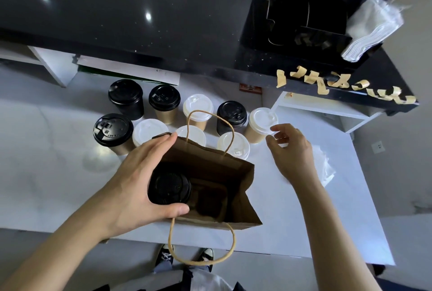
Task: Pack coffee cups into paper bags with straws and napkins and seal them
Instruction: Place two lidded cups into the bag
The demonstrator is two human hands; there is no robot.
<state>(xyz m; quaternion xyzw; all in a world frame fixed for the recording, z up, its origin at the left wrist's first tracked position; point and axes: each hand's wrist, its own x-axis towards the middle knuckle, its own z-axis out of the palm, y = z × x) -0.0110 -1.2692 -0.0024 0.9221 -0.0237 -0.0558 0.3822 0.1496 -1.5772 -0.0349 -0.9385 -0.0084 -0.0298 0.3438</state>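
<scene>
A brown paper bag with twine handles stands open on the white counter. Inside it sits a cup with a black lid in a cardboard carrier, whose other slot is bare. My left hand grips the bag's left rim, thumb and fingers around the mouth beside the cup. My right hand hovers open to the right of the bag, fingertips close to a tan cup with a white lid. Several more cups with black or white lids stand in two rows behind the bag.
A black raised counter runs along the back, with strips of tan tape stuck on its edge. A black organizer and a stack of white napkins sit at top right. Crumpled plastic lies right of my wrist.
</scene>
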